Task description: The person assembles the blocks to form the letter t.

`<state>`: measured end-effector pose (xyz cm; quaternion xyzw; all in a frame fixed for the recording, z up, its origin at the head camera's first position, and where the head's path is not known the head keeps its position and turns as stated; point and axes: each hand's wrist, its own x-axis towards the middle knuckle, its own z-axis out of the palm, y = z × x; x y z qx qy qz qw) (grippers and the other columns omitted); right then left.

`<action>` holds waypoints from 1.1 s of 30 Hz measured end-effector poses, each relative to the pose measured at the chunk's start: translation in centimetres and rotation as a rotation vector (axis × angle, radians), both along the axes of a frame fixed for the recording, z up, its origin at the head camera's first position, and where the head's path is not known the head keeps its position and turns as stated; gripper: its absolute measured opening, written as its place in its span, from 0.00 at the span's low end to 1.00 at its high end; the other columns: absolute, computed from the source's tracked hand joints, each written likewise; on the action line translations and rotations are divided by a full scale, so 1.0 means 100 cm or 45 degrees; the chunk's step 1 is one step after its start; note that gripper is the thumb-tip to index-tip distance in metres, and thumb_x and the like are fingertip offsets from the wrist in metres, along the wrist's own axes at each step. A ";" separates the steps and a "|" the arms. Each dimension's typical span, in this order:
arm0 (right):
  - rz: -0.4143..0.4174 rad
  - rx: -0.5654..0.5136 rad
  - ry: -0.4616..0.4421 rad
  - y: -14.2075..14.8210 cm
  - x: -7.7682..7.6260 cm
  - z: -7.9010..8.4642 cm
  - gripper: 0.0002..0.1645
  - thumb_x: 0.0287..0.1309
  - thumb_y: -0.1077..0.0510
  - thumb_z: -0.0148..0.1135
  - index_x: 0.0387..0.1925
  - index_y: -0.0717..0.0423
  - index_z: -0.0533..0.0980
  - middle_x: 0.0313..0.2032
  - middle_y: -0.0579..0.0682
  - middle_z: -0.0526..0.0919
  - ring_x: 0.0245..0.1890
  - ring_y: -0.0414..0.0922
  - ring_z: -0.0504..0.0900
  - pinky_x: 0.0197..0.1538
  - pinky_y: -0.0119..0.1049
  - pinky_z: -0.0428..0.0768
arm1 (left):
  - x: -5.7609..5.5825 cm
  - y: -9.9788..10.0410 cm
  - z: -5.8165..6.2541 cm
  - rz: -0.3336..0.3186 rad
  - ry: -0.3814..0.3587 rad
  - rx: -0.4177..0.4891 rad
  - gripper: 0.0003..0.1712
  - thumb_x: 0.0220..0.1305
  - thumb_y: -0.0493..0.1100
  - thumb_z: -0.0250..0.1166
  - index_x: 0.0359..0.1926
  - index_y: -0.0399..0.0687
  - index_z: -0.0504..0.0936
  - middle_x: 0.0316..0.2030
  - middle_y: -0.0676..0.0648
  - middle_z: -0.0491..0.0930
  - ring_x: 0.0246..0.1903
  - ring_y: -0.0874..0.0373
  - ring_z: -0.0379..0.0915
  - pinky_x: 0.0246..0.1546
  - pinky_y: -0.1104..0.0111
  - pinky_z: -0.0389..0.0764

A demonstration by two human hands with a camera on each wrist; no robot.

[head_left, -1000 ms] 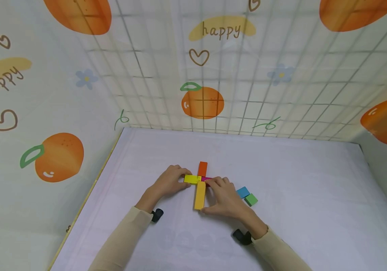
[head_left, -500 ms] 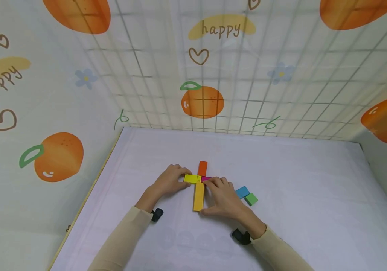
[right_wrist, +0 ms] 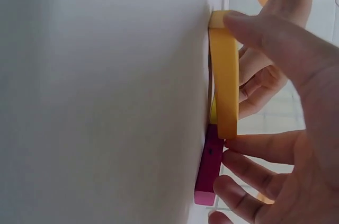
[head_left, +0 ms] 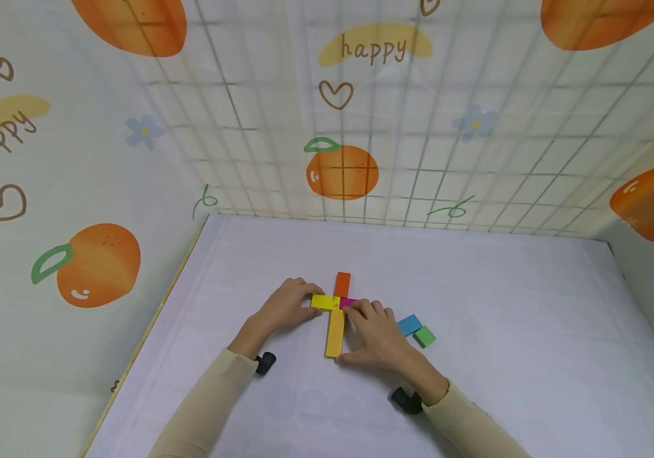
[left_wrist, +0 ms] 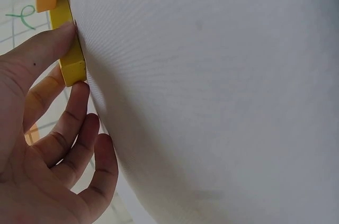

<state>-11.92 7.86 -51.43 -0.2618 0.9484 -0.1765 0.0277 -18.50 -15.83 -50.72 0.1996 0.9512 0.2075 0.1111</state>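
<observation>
My left hand [head_left: 288, 307] pinches the yellow block [head_left: 325, 302] between thumb and fingers; in the left wrist view, the thumb lies along the side of this yellow block [left_wrist: 68, 38]. With thumb and index finger at its two ends, my right hand [head_left: 377, 337] holds a long orange-yellow block [head_left: 335, 334], close over the table in the right wrist view. A magenta block [right_wrist: 210, 166] lies end to end with the yellow one, its right part hidden from the head camera by the right fingers. Beyond their junction, a red-orange block [head_left: 342, 285] points away from me.
Right of my right hand, a blue block [head_left: 409, 325] and a green block [head_left: 425, 336] lie against each other. The white table [head_left: 504, 331] backs onto a printed curtain [head_left: 396, 146]. Each wrist carries a small black camera [head_left: 407, 401].
The orange-yellow block has shifted slightly toward me and to the left with my right hand, its far end moving back from the yellow block. My left hand keeps still.
</observation>
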 end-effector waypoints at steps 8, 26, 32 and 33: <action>-0.012 0.000 -0.024 -0.002 0.002 0.003 0.58 0.37 0.28 0.77 0.66 0.53 0.72 0.58 0.51 0.71 0.54 0.49 0.68 0.51 0.48 0.70 | 0.000 0.000 -0.001 0.005 -0.002 0.007 0.21 0.60 0.48 0.74 0.55 0.58 0.84 0.44 0.54 0.78 0.46 0.56 0.68 0.50 0.61 0.74; -0.015 -0.023 -0.029 -0.002 0.002 0.006 0.59 0.36 0.28 0.78 0.67 0.53 0.72 0.58 0.51 0.71 0.53 0.49 0.67 0.51 0.47 0.70 | 0.000 0.000 0.000 -0.002 -0.005 0.010 0.20 0.60 0.48 0.74 0.54 0.59 0.84 0.45 0.53 0.78 0.46 0.56 0.68 0.50 0.61 0.73; -0.043 -0.044 -0.027 -0.001 0.002 0.008 0.59 0.36 0.27 0.77 0.67 0.52 0.72 0.57 0.50 0.72 0.52 0.48 0.68 0.51 0.46 0.70 | 0.000 0.000 0.000 -0.005 -0.001 0.004 0.20 0.60 0.48 0.74 0.54 0.59 0.84 0.45 0.54 0.78 0.46 0.56 0.68 0.51 0.61 0.74; -0.047 -0.055 -0.024 0.000 0.002 0.009 0.58 0.36 0.26 0.77 0.66 0.52 0.73 0.57 0.50 0.73 0.52 0.48 0.68 0.51 0.46 0.70 | 0.000 0.000 0.000 -0.005 -0.001 0.005 0.20 0.60 0.48 0.74 0.54 0.58 0.84 0.45 0.54 0.78 0.46 0.56 0.68 0.51 0.61 0.74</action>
